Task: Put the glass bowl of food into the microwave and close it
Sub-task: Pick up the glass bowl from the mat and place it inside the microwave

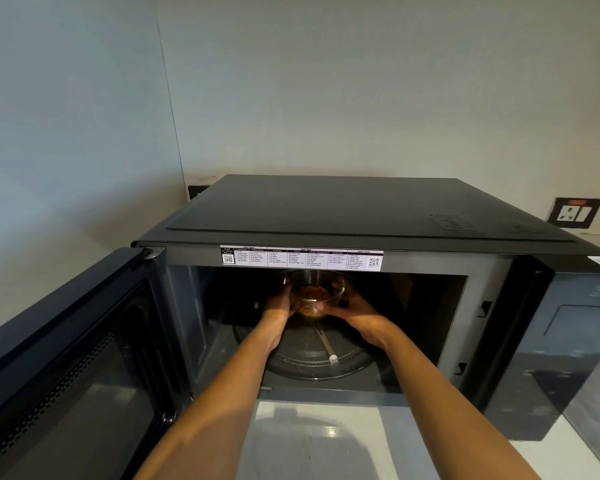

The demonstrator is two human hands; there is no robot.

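A black microwave (361, 209) stands on a pale counter with its door (66, 358) swung wide open to the left. Both my arms reach into the cavity. A small glass bowl (314, 292) with brownish food in it is held between my hands above the middle of the glass turntable (312, 362). My left hand (277, 304) grips the bowl's left side. On the right side my right hand (352, 308) cups it, thumb on the front wall. Whether the bowl touches the turntable, I cannot tell.
The microwave's control panel (575, 341) fills the right front. A wall socket (574, 213) sits on the wall at the right behind it. The pale counter (312, 441) runs in front below the opening. A white label strip (302, 258) lines the cavity's top edge.
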